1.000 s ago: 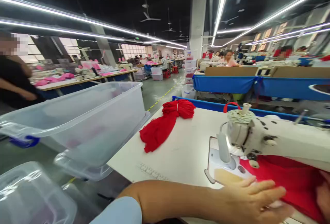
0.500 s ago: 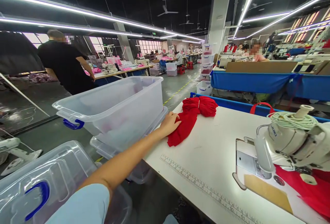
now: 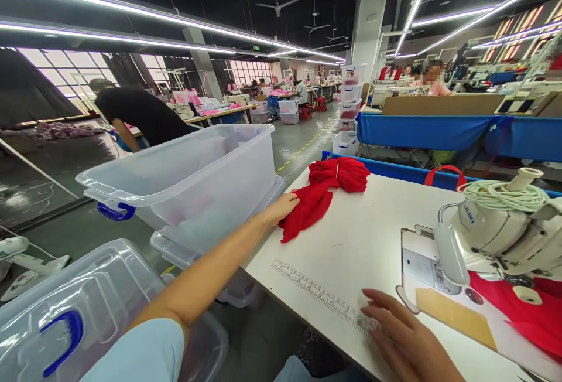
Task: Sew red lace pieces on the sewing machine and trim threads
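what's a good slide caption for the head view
Left hand touching loose red cloth by a tied red bundle; right hand at a printed ruler, near a sewing machine.

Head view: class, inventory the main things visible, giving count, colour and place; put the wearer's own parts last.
Worktable: one, white, centre-right foreground
Fabric bundle: one, red, tied, worktable's far end
JUKI sewing machine: one, white, worktable's right side
Cloth: red, under the machine; count unclear
Ruler: one, dark markings, worktable's near edge
Open bin: one, translucent, left of worktable
Lidded bin: one, translucent, lower left
Stacked bins: several, translucent, beside the pillar
Ceiling fans: several, overhead
Bending co-worker: one, black top, behind open bin
Left hand: one, bare, holding bundle's loose end
Right hand: one, bare, over the ruler
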The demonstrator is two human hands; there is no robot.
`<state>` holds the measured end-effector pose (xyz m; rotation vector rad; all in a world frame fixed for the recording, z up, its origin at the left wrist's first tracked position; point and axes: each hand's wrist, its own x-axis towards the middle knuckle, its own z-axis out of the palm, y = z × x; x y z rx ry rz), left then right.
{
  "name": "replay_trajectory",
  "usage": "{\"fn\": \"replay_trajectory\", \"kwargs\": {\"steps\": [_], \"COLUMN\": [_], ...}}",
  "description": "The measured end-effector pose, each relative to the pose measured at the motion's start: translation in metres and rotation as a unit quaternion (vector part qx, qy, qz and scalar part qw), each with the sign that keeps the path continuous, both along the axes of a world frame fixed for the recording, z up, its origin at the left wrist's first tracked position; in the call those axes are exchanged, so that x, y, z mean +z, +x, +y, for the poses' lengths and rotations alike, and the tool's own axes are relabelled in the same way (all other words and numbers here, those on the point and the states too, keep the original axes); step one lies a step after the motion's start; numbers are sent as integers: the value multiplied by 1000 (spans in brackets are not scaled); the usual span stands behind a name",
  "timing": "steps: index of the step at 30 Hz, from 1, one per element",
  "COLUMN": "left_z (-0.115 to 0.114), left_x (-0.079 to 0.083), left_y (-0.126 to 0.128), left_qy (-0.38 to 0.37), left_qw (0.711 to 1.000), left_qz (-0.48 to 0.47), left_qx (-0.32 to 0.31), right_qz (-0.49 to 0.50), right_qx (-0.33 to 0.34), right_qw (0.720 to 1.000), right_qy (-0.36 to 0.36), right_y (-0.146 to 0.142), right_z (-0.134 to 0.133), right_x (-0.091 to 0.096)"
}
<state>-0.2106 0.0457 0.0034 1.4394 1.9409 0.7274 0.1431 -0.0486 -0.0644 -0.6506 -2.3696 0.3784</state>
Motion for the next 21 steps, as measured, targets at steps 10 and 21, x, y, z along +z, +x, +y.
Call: {"fn": "replay_trajectory", "kwargs": {"steps": [10, 21], "left_z": [-8, -31], "left_x": [-4, 7], "left_y": [-3, 5], "left_qy": [78, 117], "left_qw": [997, 968], "left_qz": [-3, 164], "left_qx": [5, -148], "right_qz": [-109, -3], "right_qx": [41, 79], "right_qw": [978, 989], "right_qy": [-171, -124], "right_y": [-116, -58], "right_z": [31, -13], "right_x": [33, 16]}}
